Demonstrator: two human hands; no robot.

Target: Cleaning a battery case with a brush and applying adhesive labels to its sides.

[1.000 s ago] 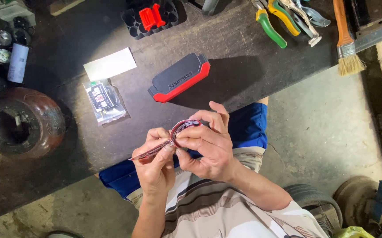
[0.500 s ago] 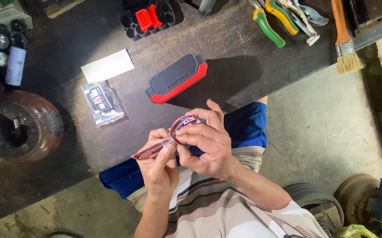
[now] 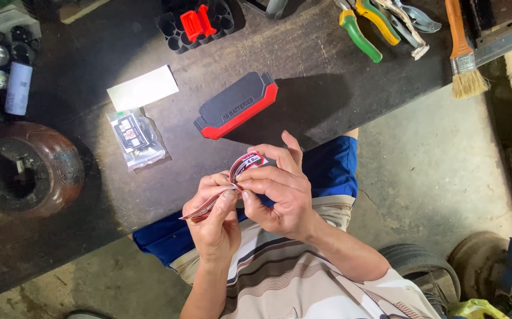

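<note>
At far left a rusty metal drum (image 3: 23, 168) sits on the table (image 3: 315, 77); our left hand (image 3: 216, 212) pinches the lower end of a red sticker strip (image 3: 232, 180); our right hand (image 3: 282, 189) pinches its curled upper end, above our lap; pliers (image 3: 362, 26) lie far right.

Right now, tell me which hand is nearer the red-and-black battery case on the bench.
Right. The right hand sits just below the battery case, fingers pointing toward it. The left hand is lower and further left, pinching the red label strip.
</note>
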